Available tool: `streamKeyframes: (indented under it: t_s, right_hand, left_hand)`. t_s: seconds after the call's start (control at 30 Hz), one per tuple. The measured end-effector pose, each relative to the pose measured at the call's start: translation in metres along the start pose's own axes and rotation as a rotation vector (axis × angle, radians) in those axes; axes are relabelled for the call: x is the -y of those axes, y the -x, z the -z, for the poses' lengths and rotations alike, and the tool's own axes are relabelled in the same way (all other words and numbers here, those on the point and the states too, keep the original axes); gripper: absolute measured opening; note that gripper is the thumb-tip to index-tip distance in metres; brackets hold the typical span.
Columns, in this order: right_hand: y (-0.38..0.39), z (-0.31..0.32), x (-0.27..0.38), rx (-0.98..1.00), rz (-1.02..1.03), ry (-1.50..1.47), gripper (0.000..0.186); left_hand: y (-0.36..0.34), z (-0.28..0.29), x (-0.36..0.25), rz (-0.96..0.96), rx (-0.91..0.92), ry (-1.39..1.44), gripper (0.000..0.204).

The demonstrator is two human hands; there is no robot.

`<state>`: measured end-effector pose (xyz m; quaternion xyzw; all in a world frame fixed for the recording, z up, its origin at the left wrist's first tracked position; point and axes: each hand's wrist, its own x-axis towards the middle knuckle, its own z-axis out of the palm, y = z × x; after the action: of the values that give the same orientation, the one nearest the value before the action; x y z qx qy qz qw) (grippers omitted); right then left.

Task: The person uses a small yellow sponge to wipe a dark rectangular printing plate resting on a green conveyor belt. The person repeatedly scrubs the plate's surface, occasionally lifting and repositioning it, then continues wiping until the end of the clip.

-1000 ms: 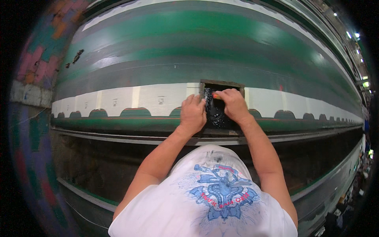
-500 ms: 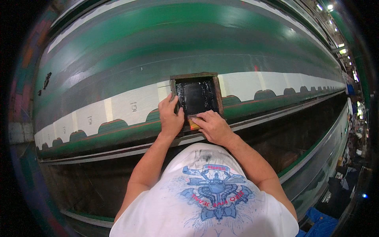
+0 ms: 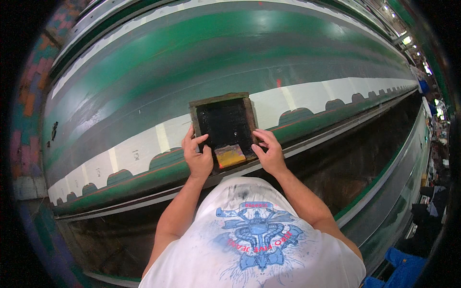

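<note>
A small wooden screen-printing frame (image 3: 218, 99), its mesh black with wet ink, stands over the white pieces at the near edge of the long green table. My left hand (image 3: 199, 159) is closed on its left side, thumb toward the inside. On the right side, my right hand (image 3: 270, 152) grips the rim between thumb and bent fingers. A yellow, ink-stained squeegee (image 3: 230, 156) rests inside the frame at its near end, with neither hand on it. The frame hides part of the white pieces beneath; whether it touches them I cannot tell.
White pieces with dark scalloped cutouts (image 3: 314, 93) run along the near edge of the green table (image 3: 158, 62). A pale rail (image 3: 307, 150) borders it, with a dark gap in front. Another long table (image 3: 379, 211) lies at right. Blue cloth (image 3: 401, 266) hangs at lower right.
My right hand has left the squeegee and taken the frame's right side. The frame has shifted right along the white pieces, covering the pale band formerly beside it. My left hand stays on it.
</note>
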<state>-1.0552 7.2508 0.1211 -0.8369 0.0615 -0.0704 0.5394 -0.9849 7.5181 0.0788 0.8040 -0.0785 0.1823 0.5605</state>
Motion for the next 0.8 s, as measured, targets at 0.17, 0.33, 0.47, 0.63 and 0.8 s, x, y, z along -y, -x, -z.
streamKeyframes:
  t_s: [0.17,0.33,0.47,0.63,0.8]
  right_hand:
    - [-0.014,0.082,-0.030,-0.082,0.356,0.417,0.046]
    - [-0.023,0.129,-0.039,0.194,0.482,0.276,0.031]
    - [-0.032,0.136,-0.039,0.302,0.669,0.312,0.040]
    - [-0.046,0.130,-0.041,0.335,0.741,0.314,0.037]
    - [-0.059,0.128,-0.040,0.329,0.761,0.328,0.038]
  left_hand:
    - [0.009,-0.094,-0.022,0.056,-0.003,0.069,0.043]
    - [0.017,-0.152,-0.029,0.233,-0.031,0.167,0.037]
    - [0.017,-0.160,-0.030,0.378,-0.017,0.299,0.037]
    - [0.016,-0.162,-0.035,0.408,-0.027,0.343,0.032]
    - [0.019,-0.170,-0.036,0.369,-0.035,0.261,0.029]
